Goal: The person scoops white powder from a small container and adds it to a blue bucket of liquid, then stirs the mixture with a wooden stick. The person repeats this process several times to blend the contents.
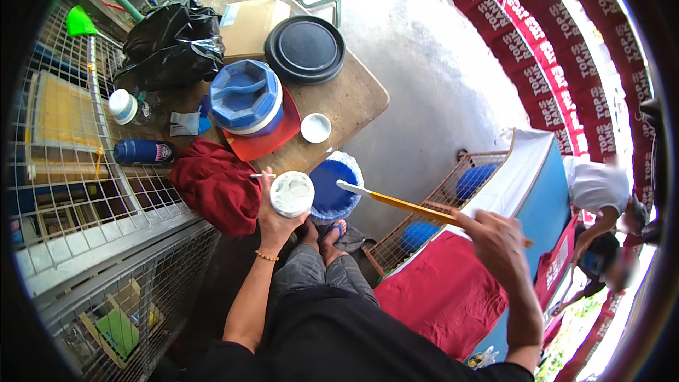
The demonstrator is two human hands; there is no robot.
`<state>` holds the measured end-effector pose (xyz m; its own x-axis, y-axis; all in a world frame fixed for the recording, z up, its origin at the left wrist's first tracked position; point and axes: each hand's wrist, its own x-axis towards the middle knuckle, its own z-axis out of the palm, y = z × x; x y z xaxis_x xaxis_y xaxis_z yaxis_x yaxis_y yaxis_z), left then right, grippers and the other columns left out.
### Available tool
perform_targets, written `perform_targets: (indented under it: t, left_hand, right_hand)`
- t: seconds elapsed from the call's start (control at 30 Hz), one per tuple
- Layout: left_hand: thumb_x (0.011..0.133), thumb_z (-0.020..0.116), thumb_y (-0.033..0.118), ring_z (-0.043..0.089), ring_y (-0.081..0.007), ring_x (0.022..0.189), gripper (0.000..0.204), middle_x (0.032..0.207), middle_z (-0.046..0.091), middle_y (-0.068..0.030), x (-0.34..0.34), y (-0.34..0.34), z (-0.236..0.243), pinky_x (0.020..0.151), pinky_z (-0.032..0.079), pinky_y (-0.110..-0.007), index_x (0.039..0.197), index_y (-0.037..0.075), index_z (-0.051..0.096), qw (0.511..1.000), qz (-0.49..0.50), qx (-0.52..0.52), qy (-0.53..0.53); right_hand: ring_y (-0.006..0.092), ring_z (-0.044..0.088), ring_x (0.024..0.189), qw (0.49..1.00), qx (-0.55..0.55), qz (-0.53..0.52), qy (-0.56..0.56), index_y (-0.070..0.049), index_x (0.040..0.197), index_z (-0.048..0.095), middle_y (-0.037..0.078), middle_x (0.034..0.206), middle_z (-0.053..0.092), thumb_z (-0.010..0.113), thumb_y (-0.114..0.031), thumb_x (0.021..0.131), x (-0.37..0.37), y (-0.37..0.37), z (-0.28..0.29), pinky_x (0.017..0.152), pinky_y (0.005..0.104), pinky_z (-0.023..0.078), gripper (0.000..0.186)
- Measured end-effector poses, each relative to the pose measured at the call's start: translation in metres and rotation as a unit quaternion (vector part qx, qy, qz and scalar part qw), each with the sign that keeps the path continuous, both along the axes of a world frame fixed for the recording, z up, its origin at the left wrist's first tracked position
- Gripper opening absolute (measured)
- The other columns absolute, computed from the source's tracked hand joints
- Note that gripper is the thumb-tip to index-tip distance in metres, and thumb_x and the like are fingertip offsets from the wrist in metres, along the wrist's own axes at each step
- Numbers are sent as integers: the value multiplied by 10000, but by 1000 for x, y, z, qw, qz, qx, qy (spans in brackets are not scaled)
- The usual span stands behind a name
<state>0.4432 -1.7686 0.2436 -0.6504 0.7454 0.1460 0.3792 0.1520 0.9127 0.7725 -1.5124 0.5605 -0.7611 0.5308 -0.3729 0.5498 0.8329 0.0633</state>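
Observation:
My left hand (274, 221) is closed around a white tub (292, 194) whose open top shows white paste. A thin white stick (262, 175) sticks out by its fingers. In my right hand (491, 240) is a long yellow stick (417, 209) with a whitish tip, pointing left towards the tub. The tip hangs over a bucket (331, 187) with a deep blue inside and a pale, crinkled rim, standing near my feet. To the right, below my right hand, red cloth (442, 297) lies on a white-covered board.
The wooden table (364, 95) ahead holds a blue-lidded container (245, 97) on a red tray, a black round lid (305, 49), a small white lid (316, 128), a cardboard box (253, 27) and a black bag (173, 42). Wire mesh (78, 163) stands left. Two people (598, 187) work at right.

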Motion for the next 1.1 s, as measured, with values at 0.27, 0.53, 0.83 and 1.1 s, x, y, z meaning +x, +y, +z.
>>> perform_targets:
  t: [0.27,0.53,0.83,1.1]
  left_hand:
    - [766,1071,358,351,-422,1696,1486,1828,309,-326,-13,-34,15,1384,318,-507,1801,-87,102,996,4,-37,76]
    - [769,954,741,466,-373,1593,1632,1806,325,-264,-15,-80,0,1302,406,-533,1830,19,-54,989,21,-128,75]
    - [755,938,766,354,-393,1653,1600,1626,561,-197,-22,-89,-6,1391,232,-572,1832,25,14,974,24,-188,128]
    - [794,963,694,352,-404,1672,1584,1694,485,-243,-26,-77,6,1355,315,-576,1824,-12,-11,980,-9,-172,101]
  right_hand:
    - [277,861,923,983,-139,-2,-116,-128,925,862,114,980,870,745,-145,1007,-114,-22,-499,751,427,682,144]
    - [284,868,927,962,-187,-50,-192,-172,1021,923,72,1047,892,754,-186,1011,-156,-80,-779,657,542,677,171]
    - [291,863,926,986,-160,-34,-18,-171,888,892,119,962,872,727,-151,970,-166,-72,-785,760,432,665,185]
    - [310,843,790,989,-143,25,-20,-123,825,846,134,829,831,739,-134,935,-163,-26,-710,659,455,644,154]
